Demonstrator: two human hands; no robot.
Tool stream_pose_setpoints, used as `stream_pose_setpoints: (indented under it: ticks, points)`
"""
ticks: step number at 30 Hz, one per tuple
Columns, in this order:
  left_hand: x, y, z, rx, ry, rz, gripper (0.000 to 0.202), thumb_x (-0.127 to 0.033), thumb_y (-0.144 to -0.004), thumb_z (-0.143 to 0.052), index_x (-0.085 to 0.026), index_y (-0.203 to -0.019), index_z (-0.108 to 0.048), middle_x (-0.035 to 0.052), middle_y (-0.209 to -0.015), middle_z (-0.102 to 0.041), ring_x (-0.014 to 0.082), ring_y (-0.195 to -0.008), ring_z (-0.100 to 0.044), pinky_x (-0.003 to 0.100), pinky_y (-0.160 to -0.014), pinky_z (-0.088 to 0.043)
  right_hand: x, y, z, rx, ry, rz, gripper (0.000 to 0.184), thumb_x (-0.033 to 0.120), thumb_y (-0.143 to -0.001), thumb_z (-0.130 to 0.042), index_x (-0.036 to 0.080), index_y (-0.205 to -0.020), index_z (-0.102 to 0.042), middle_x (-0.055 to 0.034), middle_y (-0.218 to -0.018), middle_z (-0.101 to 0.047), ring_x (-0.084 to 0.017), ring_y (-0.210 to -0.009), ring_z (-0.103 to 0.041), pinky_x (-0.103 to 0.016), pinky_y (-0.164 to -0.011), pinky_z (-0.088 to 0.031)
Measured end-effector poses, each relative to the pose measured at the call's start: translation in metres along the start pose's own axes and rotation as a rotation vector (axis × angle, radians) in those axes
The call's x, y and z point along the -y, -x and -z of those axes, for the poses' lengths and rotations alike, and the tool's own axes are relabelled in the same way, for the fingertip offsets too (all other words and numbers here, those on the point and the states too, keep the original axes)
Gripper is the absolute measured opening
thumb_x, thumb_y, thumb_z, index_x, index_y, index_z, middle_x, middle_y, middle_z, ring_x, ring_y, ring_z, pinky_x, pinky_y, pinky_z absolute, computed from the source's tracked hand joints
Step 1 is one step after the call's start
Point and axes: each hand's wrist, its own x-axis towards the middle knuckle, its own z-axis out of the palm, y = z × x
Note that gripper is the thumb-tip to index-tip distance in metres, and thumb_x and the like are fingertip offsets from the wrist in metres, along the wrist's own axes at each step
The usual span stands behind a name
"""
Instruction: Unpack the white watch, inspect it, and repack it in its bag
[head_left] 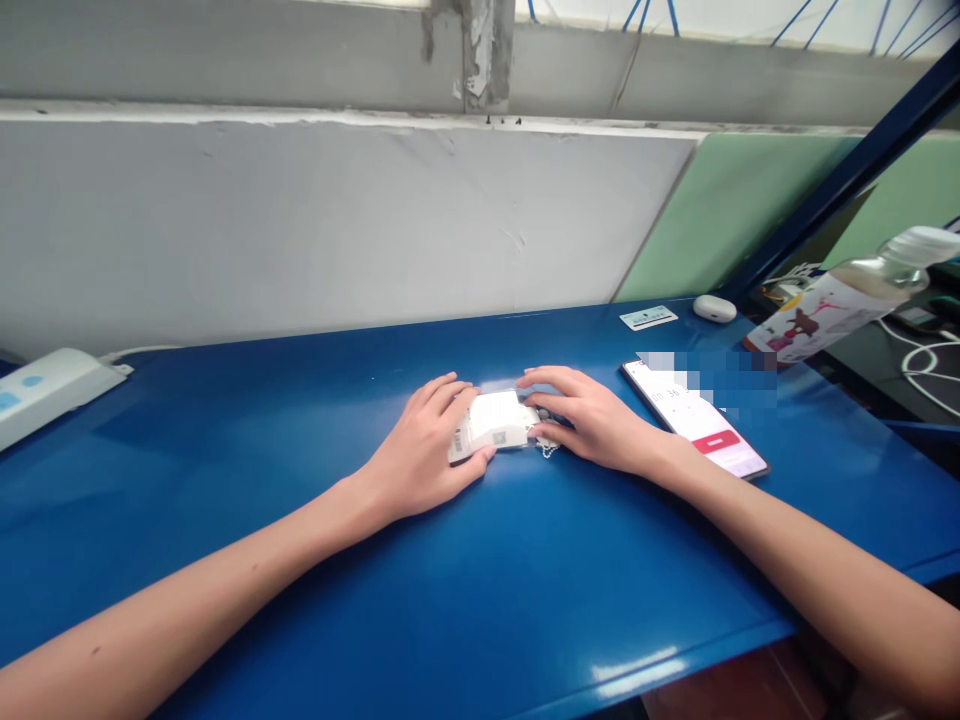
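A small white labelled packet lies on the blue table in front of me, with a printed square code on its face and what looks like clear plastic around it. My left hand grips its left end, thumb along the near edge and fingers over the far side. At the other end, my right hand has its fingers and thumb closed about the packet's edge. A short bead chain shows under the right fingers; what it hangs from is partly hidden.
Right of my hands lies a phone with a lit screen. Behind it are a card and a white earbud case. A labelled bottle stands at the right edge, a white power strip at the far left. A wall closes the back.
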Motion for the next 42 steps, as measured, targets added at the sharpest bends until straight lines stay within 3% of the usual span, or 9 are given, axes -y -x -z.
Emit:
stream_pose_setpoints:
  ticks: [17,26,30,34,38,42]
  points:
    - [0.000,0.000,0.000,0.000,-0.019,0.037,0.056,-0.042,-0.089,-0.058,-0.008,-0.135,-0.052,0.0227,-0.137,-0.056,0.0411,-0.137,-0.041,0.060,-0.110,-0.040,-0.011,0.001,0.019,0.107,-0.018,-0.024,0.022,0.030,-0.095,-0.059,0.018,-0.109,-0.070,-0.0163,-0.130,-0.063,-0.032,-0.121,-0.060,-0.050,-0.100,-0.052]
    - [0.001,0.000,0.000,0.015,0.007,0.034,0.057,-0.041,-0.090,-0.057,-0.005,-0.135,-0.051,0.0233,-0.136,-0.056,0.0405,-0.138,-0.041,0.058,-0.110,-0.040,-0.017,0.005,0.032,0.176,-0.064,-0.153,0.026,0.036,-0.091,-0.063,0.021,-0.112,-0.070,-0.0133,-0.132,-0.060,-0.031,-0.117,-0.063,-0.046,-0.096,-0.055]
    - [0.001,0.000,0.000,0.008,0.029,0.010,0.057,-0.040,-0.089,-0.059,-0.007,-0.135,-0.050,0.0227,-0.137,-0.055,0.0403,-0.137,-0.041,0.057,-0.109,-0.042,-0.008,0.002,0.029,0.185,-0.064,-0.145,0.036,0.040,-0.091,-0.064,0.023,-0.123,-0.067,-0.0137,-0.145,-0.051,-0.031,-0.132,-0.052,-0.047,-0.105,-0.049]
    - [0.001,0.000,0.001,0.015,0.055,-0.022,0.055,-0.038,-0.088,-0.061,-0.010,-0.134,-0.051,0.0216,-0.135,-0.056,0.0400,-0.137,-0.042,0.058,-0.108,-0.042,0.002,0.001,0.017,0.171,-0.071,-0.117,0.038,0.040,-0.092,-0.062,0.021,-0.126,-0.066,-0.0161,-0.148,-0.049,-0.032,-0.134,-0.050,-0.049,-0.106,-0.047]
    - [0.003,0.000,-0.001,0.004,0.076,-0.016,0.059,-0.044,-0.085,-0.067,-0.012,-0.132,-0.052,0.0211,-0.135,-0.057,0.0405,-0.136,-0.043,0.059,-0.108,-0.042,0.006,0.001,0.005,0.129,-0.092,-0.147,0.036,0.036,-0.093,-0.062,0.020,-0.125,-0.065,-0.0179,-0.146,-0.051,-0.033,-0.133,-0.051,-0.052,-0.106,-0.046]
    - [0.004,0.001,-0.003,0.010,0.051,0.002,0.059,-0.047,-0.087,-0.065,-0.012,-0.133,-0.051,0.0208,-0.136,-0.057,0.0396,-0.137,-0.041,0.059,-0.109,-0.041,0.006,-0.001,0.009,0.129,-0.126,-0.195,0.032,0.034,-0.088,-0.067,0.018,-0.115,-0.066,-0.0178,-0.144,-0.053,-0.032,-0.130,-0.053,-0.049,-0.105,-0.048]
